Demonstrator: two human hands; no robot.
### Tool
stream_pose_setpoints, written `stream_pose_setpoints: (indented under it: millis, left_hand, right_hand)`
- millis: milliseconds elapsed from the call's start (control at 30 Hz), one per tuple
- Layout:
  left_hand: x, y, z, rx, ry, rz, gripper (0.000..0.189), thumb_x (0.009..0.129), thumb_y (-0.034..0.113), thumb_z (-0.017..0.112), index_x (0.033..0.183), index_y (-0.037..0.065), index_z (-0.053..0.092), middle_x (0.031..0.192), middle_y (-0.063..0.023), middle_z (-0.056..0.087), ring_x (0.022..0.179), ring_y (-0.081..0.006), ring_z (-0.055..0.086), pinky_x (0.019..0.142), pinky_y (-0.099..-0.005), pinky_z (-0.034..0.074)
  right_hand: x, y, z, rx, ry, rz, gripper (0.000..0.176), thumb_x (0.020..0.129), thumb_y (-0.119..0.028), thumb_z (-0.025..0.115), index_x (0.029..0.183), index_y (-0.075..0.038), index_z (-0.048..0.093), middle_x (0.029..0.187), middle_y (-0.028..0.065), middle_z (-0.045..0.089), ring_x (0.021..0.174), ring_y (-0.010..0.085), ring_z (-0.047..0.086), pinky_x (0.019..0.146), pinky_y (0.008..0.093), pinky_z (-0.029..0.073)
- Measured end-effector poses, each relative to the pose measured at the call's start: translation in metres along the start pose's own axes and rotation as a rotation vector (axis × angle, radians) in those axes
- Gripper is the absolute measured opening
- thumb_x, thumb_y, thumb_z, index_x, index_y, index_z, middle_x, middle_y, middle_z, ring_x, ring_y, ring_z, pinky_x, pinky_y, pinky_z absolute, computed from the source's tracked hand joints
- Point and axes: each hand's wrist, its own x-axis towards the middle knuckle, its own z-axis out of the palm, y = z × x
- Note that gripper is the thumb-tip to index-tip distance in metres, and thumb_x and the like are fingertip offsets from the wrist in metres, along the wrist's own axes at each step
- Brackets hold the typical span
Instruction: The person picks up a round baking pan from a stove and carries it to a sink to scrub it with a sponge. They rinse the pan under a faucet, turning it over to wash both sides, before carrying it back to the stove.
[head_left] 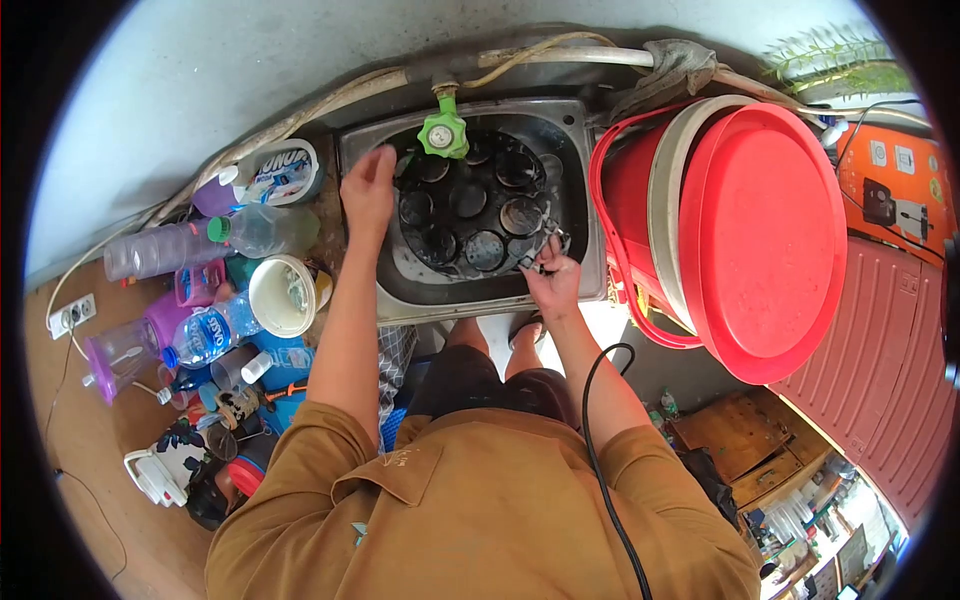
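A black round pan (468, 201) with several round hollows lies in the metal sink (400, 300), wet and with a little pale foam on it. At its lower right edge, my right hand (553, 283) has its fingers closed on the pan's rim, beside a thin, shiny, wire-like piece (550, 240) whose kind I cannot make out. My left hand (368, 192) is raised over the sink's left edge, apart from the pan. Its fingers are curled together and slightly blurred; whatever they hold, if anything, is hidden. The green tap handle (442, 134) stands over the pan's far side.
Red lidded buckets (765, 240) stand close at the sink's right. On the left are plastic bottles (210, 335), a white tub (283, 296) and cups. A grey cloth (665, 75) hangs over the pipe behind. A black cable (600, 470) runs down past my right arm.
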Motion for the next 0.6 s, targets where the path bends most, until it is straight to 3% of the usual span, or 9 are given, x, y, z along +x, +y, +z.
stream_pose_setpoints:
  millis: [33, 133, 167, 200, 300, 400, 467, 500, 600]
  left_hand:
    - [0.004, -0.03, -0.001, 0.253, 0.082, -0.049, 0.052, 0.088, 0.027, 0.073, 0.128, -0.004, 0.059, 0.113, -0.0162, 0.069, 0.097, -0.0222, 0.067, 0.088, -0.031, 0.051]
    - [0.016, -0.086, 0.018, 0.147, 0.294, -0.075, 0.056, 0.088, 0.029, 0.073, 0.129, -0.006, 0.057, 0.117, -0.0182, 0.067, 0.101, -0.0225, 0.065, 0.091, -0.0319, 0.049]
    - [0.022, -0.086, 0.022, 0.149, 0.242, -0.246, 0.063, 0.085, 0.029, 0.076, 0.132, -0.008, 0.054, 0.123, -0.0204, 0.064, 0.107, -0.0234, 0.063, 0.092, -0.0316, 0.048]
    - [0.025, -0.087, 0.026, 0.141, 0.24, -0.251, 0.063, 0.085, 0.029, 0.076, 0.132, -0.008, 0.054, 0.123, -0.0204, 0.064, 0.107, -0.0234, 0.063, 0.092, -0.0316, 0.048]
    - [0.03, -0.068, 0.035, -0.263, -0.029, -0.551, 0.066, 0.083, 0.028, 0.08, 0.131, -0.009, 0.053, 0.124, -0.0186, 0.063, 0.105, -0.022, 0.062, 0.087, -0.0325, 0.049]
    - [0.051, -0.125, 0.034, -0.152, 0.004, -0.549, 0.057, 0.084, 0.026, 0.079, 0.125, -0.008, 0.06, 0.117, -0.0152, 0.067, 0.099, -0.0194, 0.064, 0.084, -0.0325, 0.05]
    - [0.035, -0.091, 0.037, -0.107, 0.015, -0.482, 0.052, 0.084, 0.027, 0.079, 0.121, -0.007, 0.063, 0.113, -0.0139, 0.069, 0.097, -0.0188, 0.064, 0.084, -0.0324, 0.05]
    - [0.025, -0.074, 0.038, -0.061, 0.021, -0.419, 0.048, 0.084, 0.027, 0.078, 0.117, -0.006, 0.066, 0.109, -0.0126, 0.071, 0.094, -0.0181, 0.065, 0.084, -0.0322, 0.05]
    - [0.014, -0.06, 0.043, 0.074, 0.151, -0.279, 0.042, 0.085, 0.027, 0.077, 0.111, -0.005, 0.069, 0.103, -0.0104, 0.072, 0.089, -0.0172, 0.066, 0.082, -0.0313, 0.05]
  right_hand:
    - [-0.004, -0.005, -0.001, 0.013, -0.011, 0.0, 0.075, 0.063, 0.0, 0.042, 0.138, -0.005, 0.047, 0.128, 0.0106, 0.057, 0.114, 0.027, 0.052, 0.109, 0.0493, 0.034]
    - [-0.019, -0.018, -0.007, -0.027, 0.013, -0.02, 0.082, 0.062, -0.002, 0.042, 0.144, -0.001, 0.039, 0.14, 0.0152, 0.051, 0.128, 0.0323, 0.048, 0.113, 0.0513, 0.032]
    - [-0.024, -0.022, -0.012, -0.032, 0.032, -0.031, 0.082, 0.062, -0.002, 0.042, 0.144, -0.001, 0.039, 0.139, 0.0154, 0.051, 0.128, 0.0319, 0.048, 0.113, 0.0508, 0.032]
    - [-0.03, -0.026, -0.016, -0.037, 0.052, -0.039, 0.082, 0.061, -0.001, 0.042, 0.144, -0.001, 0.04, 0.139, 0.0156, 0.052, 0.128, 0.0314, 0.048, 0.113, 0.0504, 0.032]
    - [-0.043, -0.032, -0.022, -0.022, 0.019, -0.037, 0.08, 0.061, -0.001, 0.041, 0.141, -0.001, 0.043, 0.137, 0.0157, 0.054, 0.126, 0.0303, 0.049, 0.114, 0.0494, 0.031]
    - [-0.043, -0.03, -0.043, -0.089, -0.016, -0.068, 0.079, 0.066, 0.0, 0.041, 0.145, -0.001, 0.037, 0.14, 0.0149, 0.051, 0.129, 0.0285, 0.048, 0.111, 0.0479, 0.034]
    - [-0.045, -0.025, -0.037, 0.077, 0.03, -0.029, 0.079, 0.061, -0.001, 0.042, 0.14, -0.002, 0.045, 0.134, 0.0144, 0.056, 0.126, 0.0297, 0.05, 0.114, 0.0516, 0.029]
    - [-0.047, -0.024, -0.035, 0.004, 0.026, -0.055, 0.076, 0.063, 0.0, 0.043, 0.139, -0.004, 0.044, 0.136, 0.0118, 0.055, 0.122, 0.0285, 0.052, 0.109, 0.0496, 0.035]
    - [-0.042, -0.024, -0.039, 0.042, 0.028, -0.042, 0.075, 0.062, 0.0, 0.043, 0.136, -0.006, 0.048, 0.134, 0.0113, 0.056, 0.119, 0.0291, 0.053, 0.108, 0.0525, 0.034]
